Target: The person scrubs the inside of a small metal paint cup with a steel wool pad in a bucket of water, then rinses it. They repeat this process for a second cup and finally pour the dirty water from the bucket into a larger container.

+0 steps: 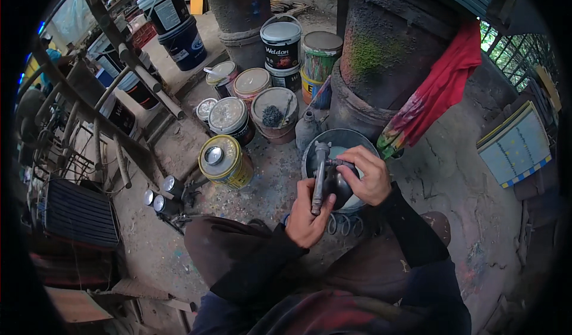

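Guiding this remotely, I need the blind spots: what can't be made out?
All in the head view:
- Bucket: much inside hidden behind spray gun and right hand.
- Yellow can: contents hidden under its lid.
- Mossy drum: top cut off by upper edge.

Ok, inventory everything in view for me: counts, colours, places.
spray gun: 1, grey, dark cup, in both hands
bucket: 1, grey, beneath spray gun
bottle: 1, grey, behind bucket
paint can: 1, yellow, left of bucket
other paint containers: dozen-odd, mixed colours, behind
cylinders: 3, dark, silver-topped, left floor
large vessels: 2, grey, back
cloth: 1, mostly red, right
panels: several, mixed colours, far right
left hand: 1, black cuff, on spray gun
right hand: 1, black cuff, on spray gun
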`<state>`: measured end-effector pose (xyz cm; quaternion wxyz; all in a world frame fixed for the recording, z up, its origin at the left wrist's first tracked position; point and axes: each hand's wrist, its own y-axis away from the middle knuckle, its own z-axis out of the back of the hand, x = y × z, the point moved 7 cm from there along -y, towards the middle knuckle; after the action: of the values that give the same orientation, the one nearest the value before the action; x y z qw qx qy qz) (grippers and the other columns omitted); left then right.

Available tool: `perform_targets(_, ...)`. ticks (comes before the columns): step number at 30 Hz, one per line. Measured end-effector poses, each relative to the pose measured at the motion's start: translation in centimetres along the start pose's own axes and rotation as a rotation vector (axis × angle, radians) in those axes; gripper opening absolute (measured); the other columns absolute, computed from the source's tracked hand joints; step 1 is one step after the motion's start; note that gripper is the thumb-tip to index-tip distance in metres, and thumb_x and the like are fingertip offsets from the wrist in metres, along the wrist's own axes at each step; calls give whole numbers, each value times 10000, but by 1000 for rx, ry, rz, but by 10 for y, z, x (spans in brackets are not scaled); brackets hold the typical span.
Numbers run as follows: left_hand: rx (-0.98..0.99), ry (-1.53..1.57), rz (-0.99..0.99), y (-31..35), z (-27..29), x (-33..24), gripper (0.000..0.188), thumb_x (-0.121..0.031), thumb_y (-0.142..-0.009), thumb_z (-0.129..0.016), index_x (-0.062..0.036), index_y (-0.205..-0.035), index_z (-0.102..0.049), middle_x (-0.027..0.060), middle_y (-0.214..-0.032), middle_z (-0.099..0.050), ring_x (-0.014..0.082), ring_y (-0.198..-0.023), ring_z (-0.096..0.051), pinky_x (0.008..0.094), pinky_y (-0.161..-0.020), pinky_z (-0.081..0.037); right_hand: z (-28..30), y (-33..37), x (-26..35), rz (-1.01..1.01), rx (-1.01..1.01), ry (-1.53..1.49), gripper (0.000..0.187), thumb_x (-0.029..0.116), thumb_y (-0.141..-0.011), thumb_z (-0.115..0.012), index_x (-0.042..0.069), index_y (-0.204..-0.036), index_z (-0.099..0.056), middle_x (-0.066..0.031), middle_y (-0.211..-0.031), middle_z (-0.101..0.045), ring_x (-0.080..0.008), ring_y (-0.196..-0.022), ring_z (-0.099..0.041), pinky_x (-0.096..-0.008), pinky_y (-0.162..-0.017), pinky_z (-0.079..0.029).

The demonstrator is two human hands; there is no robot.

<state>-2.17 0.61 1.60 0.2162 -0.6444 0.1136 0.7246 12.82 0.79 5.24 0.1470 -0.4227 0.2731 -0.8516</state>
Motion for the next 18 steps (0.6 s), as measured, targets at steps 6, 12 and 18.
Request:
perform_targets(6,-11,-84,-30,1,2,5,339,-187,-898,-556,1,-1112,-374,106,-826,-509,172,-741,-511,327,-685,-427,-10,3,-20,-261,9,-281,162,1,-772,-644,-18,-930,-613,-109,-880,-636,-169,-827,-627,-269,-736,-476)
perform_targets(12,5,-94,-2,1,-1,6,359,-216,-900,-552,4,-1122,-374,149,-849,-533,225,-752,-540,352,-689,-436,-17,16,-41,-526,-44,-501,206,33,-776,-669,-20,-966,-606,-96,-893,-659,-96,-856,-618,-246,-744,-476)
perform_targets(18,-7,-48,86,1,2,16,346,-200,-894,-559,2,-1115,-384,123,-913,-517,174,-816,-517,319,-732,-425,-14,7,-11,-282,124,-59,326,50,-697,-739,-4,-991,-611,-132,-989,-657,-239,-972,-626,-315,-852,-464)
